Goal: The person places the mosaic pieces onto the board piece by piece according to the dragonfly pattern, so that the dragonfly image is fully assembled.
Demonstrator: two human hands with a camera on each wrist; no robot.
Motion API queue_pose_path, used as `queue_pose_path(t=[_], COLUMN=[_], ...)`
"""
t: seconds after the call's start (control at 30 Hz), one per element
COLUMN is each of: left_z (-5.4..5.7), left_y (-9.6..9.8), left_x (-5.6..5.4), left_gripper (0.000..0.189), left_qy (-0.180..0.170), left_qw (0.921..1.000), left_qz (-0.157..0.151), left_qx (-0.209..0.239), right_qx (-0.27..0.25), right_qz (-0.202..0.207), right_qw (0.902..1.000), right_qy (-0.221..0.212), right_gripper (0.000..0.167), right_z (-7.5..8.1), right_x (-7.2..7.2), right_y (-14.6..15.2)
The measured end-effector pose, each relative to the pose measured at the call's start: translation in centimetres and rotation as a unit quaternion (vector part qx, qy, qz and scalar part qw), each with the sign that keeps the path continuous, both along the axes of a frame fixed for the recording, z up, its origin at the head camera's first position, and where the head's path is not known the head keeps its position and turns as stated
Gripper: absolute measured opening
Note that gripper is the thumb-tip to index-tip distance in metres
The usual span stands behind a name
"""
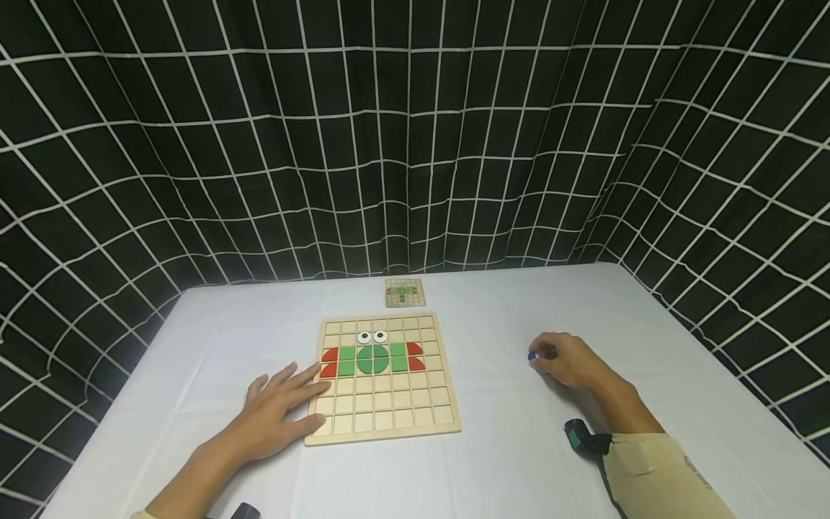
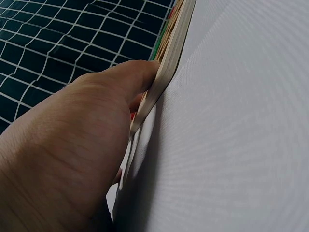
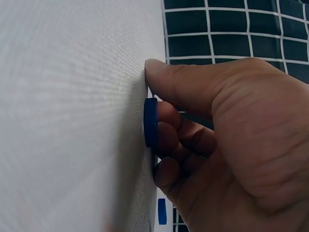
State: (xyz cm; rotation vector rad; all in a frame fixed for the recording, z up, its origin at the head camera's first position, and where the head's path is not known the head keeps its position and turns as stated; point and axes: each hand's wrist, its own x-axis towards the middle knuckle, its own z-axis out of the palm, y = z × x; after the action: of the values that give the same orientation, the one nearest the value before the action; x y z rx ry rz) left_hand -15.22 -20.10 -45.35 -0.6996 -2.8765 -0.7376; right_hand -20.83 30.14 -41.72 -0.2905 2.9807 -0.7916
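Observation:
My left hand [image 1: 277,418] lies with fingers spread over the left edge of a square wooden grid board [image 1: 382,422]. In the left wrist view its thumb [image 2: 140,72] rests at the board's edge. Green tiles, red quarter-round tiles [image 1: 329,370] and two white eye discs [image 1: 372,336] sit in the board's upper cells. To the right of the board, my right hand [image 1: 567,358] holds a small blue piece [image 3: 150,123] at its fingertips, low at the tabletop. The fingers curl in behind the piece, and the thumb tip is close beside it.
A small picture card [image 1: 405,293] with a similar pattern lies behind the board. Another blue piece [image 3: 162,211] shows beyond the right hand's fingers. White cloth covers the table [image 1: 493,447]; a black curtain [image 1: 402,137] with white grid lines surrounds its back and sides.

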Motion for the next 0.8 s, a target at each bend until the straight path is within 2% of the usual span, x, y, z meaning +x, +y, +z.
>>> queue_pose_path(t=[0.13,0.27,0.47,0.67,0.8], left_z=[0.1,0.1,0.0,0.2,0.3], left_y=[0.0,0.0,0.0,0.2,0.2], left_x=[0.0,0.0,0.0,0.2,0.3], left_gripper=[0.053,0.053,0.053,0.052,0.051], left_qy=[0.001,0.000,0.000,0.008,0.011], left_qw=[1.0000,1.0000,1.0000,1.0000,0.9999], left_qz=[-0.001,-0.002,-0.001,-0.005,-0.006], left_qx=[-0.003,-0.003,-0.004,0.001,0.004], right_qx=[0.006,-0.009,-0.046,-0.071,-0.090], right_qz=[-0.013,-0.020,-0.010,0.030,0.058], right_qw=[0.9999,0.9988,0.9938,0.9778,0.9671], right_qy=[0.009,0.043,0.101,0.195,0.231], right_gripper=[0.017,0.016,0.016,0.017,0.021], right_z=[0.1,0.3,1.3,3.0,4.3], right_x=[0.0,0.1,0.6,1.6,2.3], right_y=[0.0,0.0,-0.5,-2.4,-4.0])
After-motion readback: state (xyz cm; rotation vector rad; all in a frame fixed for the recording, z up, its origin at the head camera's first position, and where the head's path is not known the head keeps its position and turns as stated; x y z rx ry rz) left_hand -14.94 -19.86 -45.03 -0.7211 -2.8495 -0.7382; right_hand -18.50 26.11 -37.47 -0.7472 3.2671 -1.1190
